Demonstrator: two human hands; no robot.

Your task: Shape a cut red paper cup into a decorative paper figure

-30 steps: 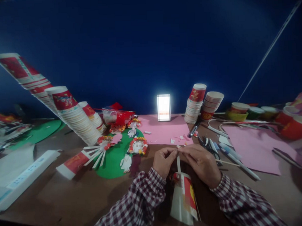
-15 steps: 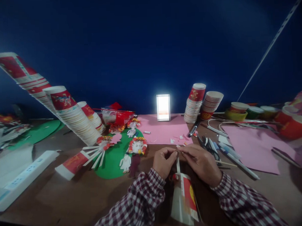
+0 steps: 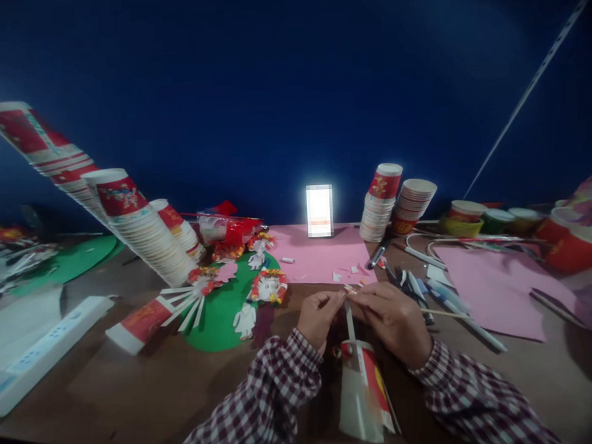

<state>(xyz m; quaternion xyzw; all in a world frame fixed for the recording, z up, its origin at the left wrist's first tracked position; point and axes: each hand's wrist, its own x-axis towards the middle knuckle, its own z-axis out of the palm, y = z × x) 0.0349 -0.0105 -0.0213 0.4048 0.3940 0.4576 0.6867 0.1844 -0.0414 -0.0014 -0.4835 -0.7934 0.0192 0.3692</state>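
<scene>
A paper cup (image 3: 361, 389), red, yellow and white, is cut into strips and lies between my forearms near the table's front edge. One white strip (image 3: 350, 321) rises from it to my fingertips. My left hand (image 3: 320, 319) pinches the strip's far end from the left. From the other side, my right hand (image 3: 396, 319) closes its thumb and fingers on the same end, where a small curled bit shows. The fingertips of both hands nearly touch.
Tall cup stacks (image 3: 144, 228) lean at the left, and shorter stacks (image 3: 378, 205) stand at the back right. A green sheet (image 3: 217, 323) bears paper figures. Pens and scissors (image 3: 407, 286) lie right of my hands, beside a pink sheet (image 3: 495, 298). A power strip (image 3: 51, 350) is at far left.
My fingers have shifted slightly at the strip's end, and more of the small curled bit shows. The cut cup has turned a little to the right.
</scene>
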